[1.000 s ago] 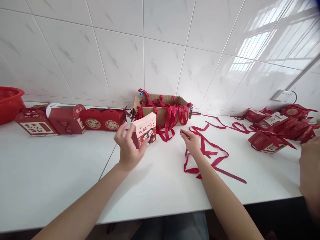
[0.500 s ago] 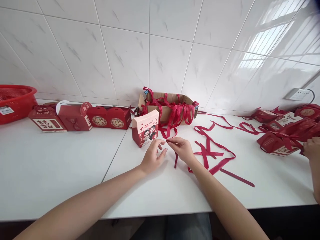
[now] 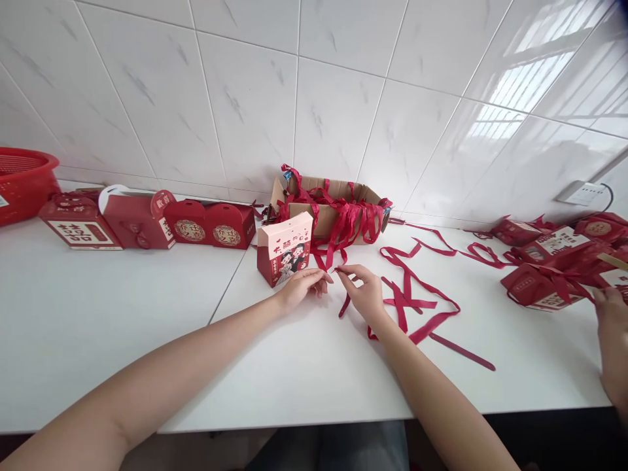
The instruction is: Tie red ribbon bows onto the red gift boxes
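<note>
My left hand (image 3: 307,289) is just right of the candy box (image 3: 284,254), fingers stretched toward my other hand and holding nothing I can see. My right hand (image 3: 364,292) pinches a small dark red piece, too small to name, between thumb and fingertips. A narrow dark red strap (image 3: 344,306) lies below those fingers, partly hidden. The candy box stands upright, pink on top and red below, with a cartoon couple on its front. Behind it is a cardboard box (image 3: 321,224) with red ribbons (image 3: 346,226) draped over its edge.
Loose red ribbon (image 3: 441,317) trails over the white table (image 3: 275,386), near another dark red strap (image 3: 464,352). Red gift boxes (image 3: 140,219) line the wall at left, beside a red basket (image 3: 29,190). At right, another person's hand (image 3: 613,333) is by more gift boxes (image 3: 540,288).
My left hand has turned palm down and its fingers have straightened. My right hand has moved slightly right, still pinching, opening a gap between the hands. The other person's hand has shifted.
</note>
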Tool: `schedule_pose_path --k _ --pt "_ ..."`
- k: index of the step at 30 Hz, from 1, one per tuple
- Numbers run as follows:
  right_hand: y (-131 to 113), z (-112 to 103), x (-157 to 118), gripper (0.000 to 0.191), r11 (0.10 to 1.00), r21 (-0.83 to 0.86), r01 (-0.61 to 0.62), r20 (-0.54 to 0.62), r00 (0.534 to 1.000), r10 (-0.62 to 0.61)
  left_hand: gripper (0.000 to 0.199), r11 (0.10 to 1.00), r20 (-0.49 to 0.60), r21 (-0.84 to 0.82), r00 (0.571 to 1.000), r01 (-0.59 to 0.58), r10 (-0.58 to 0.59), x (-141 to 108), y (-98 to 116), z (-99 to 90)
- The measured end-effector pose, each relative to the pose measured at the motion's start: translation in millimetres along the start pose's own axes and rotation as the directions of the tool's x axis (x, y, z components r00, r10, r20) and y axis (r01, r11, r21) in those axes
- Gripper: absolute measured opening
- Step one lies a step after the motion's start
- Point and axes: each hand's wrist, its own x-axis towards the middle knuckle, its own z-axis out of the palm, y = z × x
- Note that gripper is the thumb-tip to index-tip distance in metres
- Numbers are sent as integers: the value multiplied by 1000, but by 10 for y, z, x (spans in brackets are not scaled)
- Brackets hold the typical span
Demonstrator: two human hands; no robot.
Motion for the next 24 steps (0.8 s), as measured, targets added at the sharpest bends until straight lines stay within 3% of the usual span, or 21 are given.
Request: schedule_pose_path --k 5,9,24 --pt "-10 21 -36 14 993 -17 116 14 993 -115 39 994 125 -99 991 56 -43 25 30 -55" --pt "10 52 -55 16 991 -9 134 34 990 -134 34 994 178 -88 983 65 -49 4 73 -44" --pt "48 150 -78 22 993 106 50 114 992 -62 30 997 77 -71 997 -10 15 8 -7 -2"
